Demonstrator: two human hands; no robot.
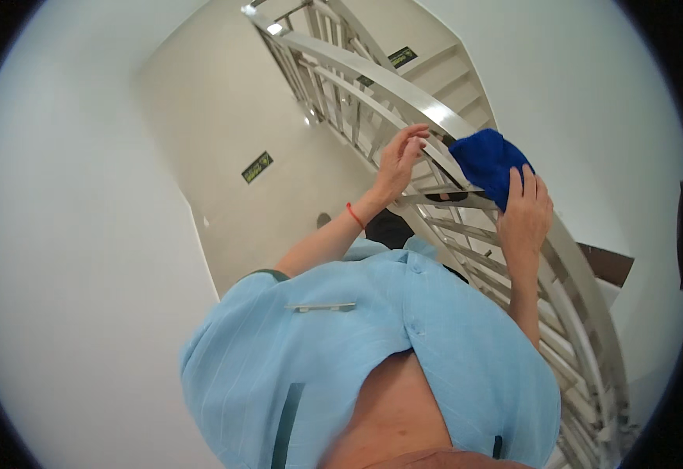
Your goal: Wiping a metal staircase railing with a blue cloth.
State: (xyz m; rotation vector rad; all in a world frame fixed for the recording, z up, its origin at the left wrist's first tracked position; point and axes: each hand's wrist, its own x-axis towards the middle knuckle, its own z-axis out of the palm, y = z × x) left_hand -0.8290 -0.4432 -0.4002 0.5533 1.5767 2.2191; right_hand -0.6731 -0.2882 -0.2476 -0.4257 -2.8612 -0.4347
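Observation:
A blue cloth (490, 161) is draped over the polished metal handrail (376, 61) of a staircase. My right hand (526, 211) grips it there, with the fingers on top of the cloth and rail; the thumb is hidden. My left hand (400, 161) is raised to the left of the cloth, beside the rail, with loosely bent fingers and nothing seen in them. Whether its fingertips touch the metal I cannot tell. Around that wrist is a thin red band (354, 216).
Metal balusters (464, 228) run below the handrail. Stairs (444, 76) lie beyond it, at the upper right. On the pale landing floor (230, 111) is a dark sticker (257, 167) with green marks. White walls (83, 264) stand on both sides.

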